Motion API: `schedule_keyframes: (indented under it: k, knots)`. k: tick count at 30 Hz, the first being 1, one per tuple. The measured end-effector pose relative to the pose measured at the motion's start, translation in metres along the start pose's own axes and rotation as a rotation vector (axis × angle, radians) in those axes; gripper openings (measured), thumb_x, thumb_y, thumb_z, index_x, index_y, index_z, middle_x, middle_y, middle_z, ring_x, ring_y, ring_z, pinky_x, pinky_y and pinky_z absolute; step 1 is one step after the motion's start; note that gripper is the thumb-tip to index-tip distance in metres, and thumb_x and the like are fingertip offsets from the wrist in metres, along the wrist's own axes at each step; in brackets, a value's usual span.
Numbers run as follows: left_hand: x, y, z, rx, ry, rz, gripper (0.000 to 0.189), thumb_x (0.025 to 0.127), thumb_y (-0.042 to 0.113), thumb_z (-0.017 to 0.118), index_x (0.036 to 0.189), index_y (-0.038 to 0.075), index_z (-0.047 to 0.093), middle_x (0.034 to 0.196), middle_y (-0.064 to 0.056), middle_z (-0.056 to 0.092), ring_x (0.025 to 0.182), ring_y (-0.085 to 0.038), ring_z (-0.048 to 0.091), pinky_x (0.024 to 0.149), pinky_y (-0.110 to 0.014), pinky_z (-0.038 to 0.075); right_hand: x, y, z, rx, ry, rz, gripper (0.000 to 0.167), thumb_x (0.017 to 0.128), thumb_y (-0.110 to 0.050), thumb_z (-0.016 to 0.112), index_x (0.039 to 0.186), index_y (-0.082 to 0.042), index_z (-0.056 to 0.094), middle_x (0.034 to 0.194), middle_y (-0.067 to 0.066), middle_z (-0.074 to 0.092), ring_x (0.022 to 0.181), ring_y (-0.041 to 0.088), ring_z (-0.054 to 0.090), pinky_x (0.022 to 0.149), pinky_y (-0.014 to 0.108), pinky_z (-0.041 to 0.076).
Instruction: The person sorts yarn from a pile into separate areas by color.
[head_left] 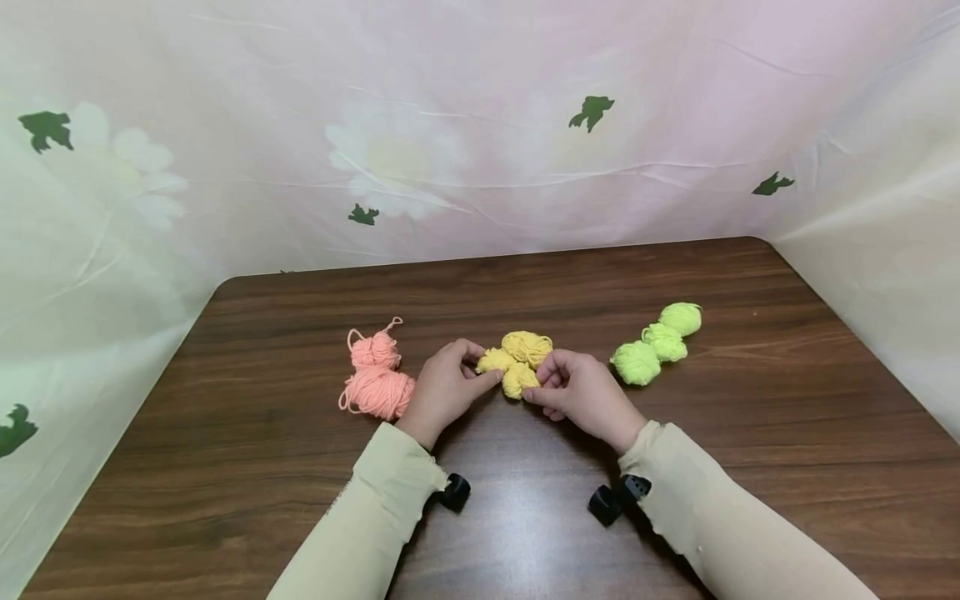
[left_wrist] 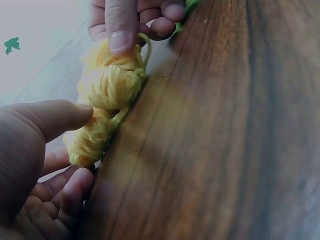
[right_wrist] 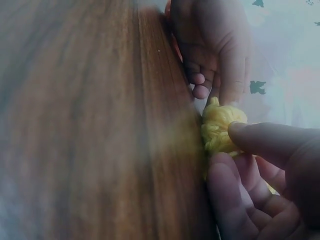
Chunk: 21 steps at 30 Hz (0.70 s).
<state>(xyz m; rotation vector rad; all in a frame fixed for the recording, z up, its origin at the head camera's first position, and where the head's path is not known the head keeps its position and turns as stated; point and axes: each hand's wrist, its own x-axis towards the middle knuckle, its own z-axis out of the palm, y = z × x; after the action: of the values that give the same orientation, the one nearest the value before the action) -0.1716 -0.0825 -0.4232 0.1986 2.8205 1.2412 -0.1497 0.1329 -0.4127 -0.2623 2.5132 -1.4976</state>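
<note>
Three small balls of yellow yarn [head_left: 517, 360] sit bunched in a triangle at the middle of the table. My left hand [head_left: 447, 385] pinches the left ball between thumb and fingers; the left wrist view shows that yellow yarn [left_wrist: 91, 137] up close. On the other side, my right hand [head_left: 588, 393] holds the front ball, its thumb on top and its fingers curled beside it. In the right wrist view this yellow yarn [right_wrist: 220, 125] partly hides behind the thumb. The balls touch one another and rest on the wood.
Pink yarn balls [head_left: 380, 392] lie just left of my left hand, a loose strand end sticking up. Three green yarn balls [head_left: 663, 342] form a slanting row to the right. Behind the brown wooden table [head_left: 285, 500] hangs a flowered cloth [head_left: 480, 125].
</note>
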Motion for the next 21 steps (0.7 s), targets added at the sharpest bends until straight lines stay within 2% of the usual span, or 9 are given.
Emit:
schedule_keyframes:
  k: [21]
  knots:
    - [-0.0006, 0.0000, 0.0005, -0.029, 0.012, 0.023, 0.035, 0.086, 0.033, 0.081, 0.109, 0.011, 0.068, 0.093, -0.001, 0.066, 0.080, -0.014, 0.060, 0.071, -0.030, 0.051, -0.0004, 0.0035, -0.0009, 0.004, 0.025, 0.010, 0.024, 0.087, -0.006, 0.078, 0.082, -0.004, 0.055, 0.072, 0.006, 0.059, 0.059, 0.017, 0.065, 0.056, 0.032, 0.058]
